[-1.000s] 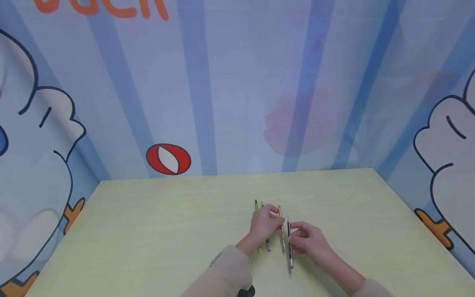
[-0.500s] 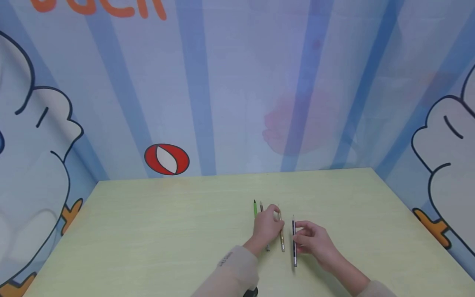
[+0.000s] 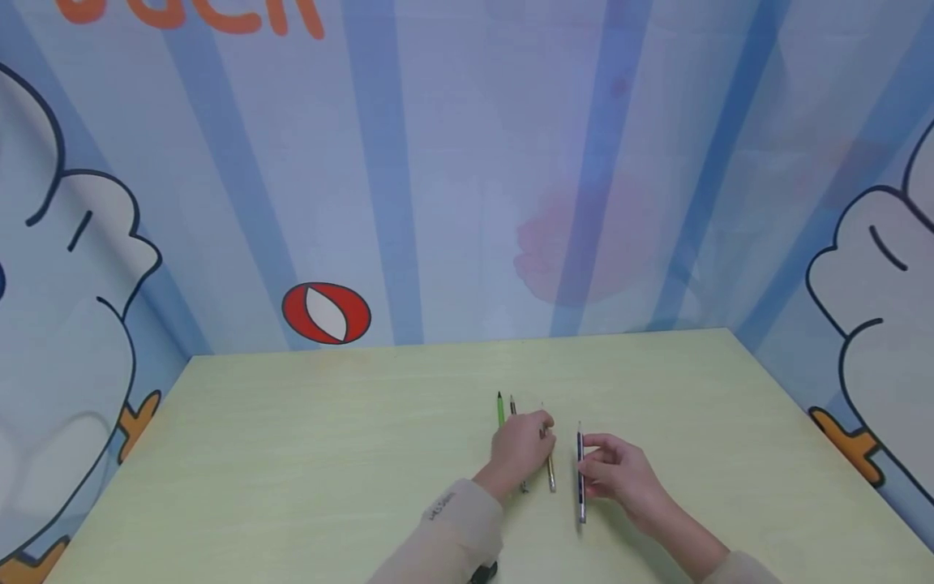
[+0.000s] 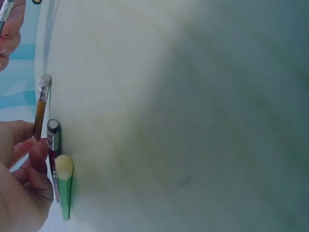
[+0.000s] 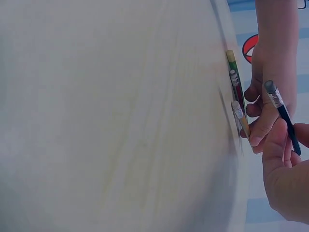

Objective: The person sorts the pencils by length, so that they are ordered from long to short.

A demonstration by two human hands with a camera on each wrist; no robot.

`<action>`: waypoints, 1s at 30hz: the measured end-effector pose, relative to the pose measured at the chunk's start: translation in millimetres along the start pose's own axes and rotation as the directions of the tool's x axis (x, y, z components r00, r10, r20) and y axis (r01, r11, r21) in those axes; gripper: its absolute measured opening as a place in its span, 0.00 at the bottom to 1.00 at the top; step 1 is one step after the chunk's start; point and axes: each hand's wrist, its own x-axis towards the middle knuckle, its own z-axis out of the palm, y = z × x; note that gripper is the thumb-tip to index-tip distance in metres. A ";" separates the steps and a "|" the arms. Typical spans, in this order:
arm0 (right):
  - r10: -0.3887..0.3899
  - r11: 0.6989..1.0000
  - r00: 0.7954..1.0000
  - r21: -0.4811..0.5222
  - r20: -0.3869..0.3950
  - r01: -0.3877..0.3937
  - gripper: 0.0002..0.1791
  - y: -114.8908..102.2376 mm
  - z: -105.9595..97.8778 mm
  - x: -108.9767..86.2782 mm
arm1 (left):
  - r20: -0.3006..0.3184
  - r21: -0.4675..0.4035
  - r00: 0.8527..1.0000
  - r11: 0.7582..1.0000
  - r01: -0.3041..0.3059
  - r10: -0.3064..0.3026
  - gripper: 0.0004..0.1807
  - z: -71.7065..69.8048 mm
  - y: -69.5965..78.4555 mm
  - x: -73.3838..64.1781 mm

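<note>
My left hand (image 3: 520, 444) pinches a gold-yellow pencil (image 3: 550, 474) between thumb and finger, low over the table. In the left wrist view the silver ferrule and pale eraser of that yellow pencil (image 4: 40, 113) point away from the fingers. Under and beside the same hand lie a green pencil (image 4: 64, 188) with a pale end and a dark red pencil (image 4: 54, 135), side by side. To the right, my right hand (image 3: 620, 478) holds a dark pencil (image 3: 581, 487) by thumb and fingertips, tip pointing away. Its grey eraser end shows on the dark pencil (image 5: 285, 116) in the right wrist view.
The pale yellow-green table (image 3: 314, 462) reaches back to a blue striped cloth backdrop (image 3: 474, 203) with cartoon prints. A small black object (image 3: 485, 573) shows below the left sleeve at the bottom edge.
My right hand has carried the dark pencil a little to the right, widening its gap from the yellow pencil. My left hand keeps its pinch and has shifted only slightly.
</note>
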 end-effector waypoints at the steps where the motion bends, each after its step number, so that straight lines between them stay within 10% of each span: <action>1: -0.001 1.000 1.000 0.001 0.000 0.001 0.26 0.3 -0.3 0.1 | 0.008 0.014 1.000 1.000 0.002 -0.002 0.11 0.1 -0.2 0.5; 30: 0.005 1.000 1.000 -0.003 -0.014 -0.005 0.25 0.3 -5.7 3.6 | 0.061 0.226 0.996 0.971 -0.075 0.062 0.06 -9.8 -14.3 1.3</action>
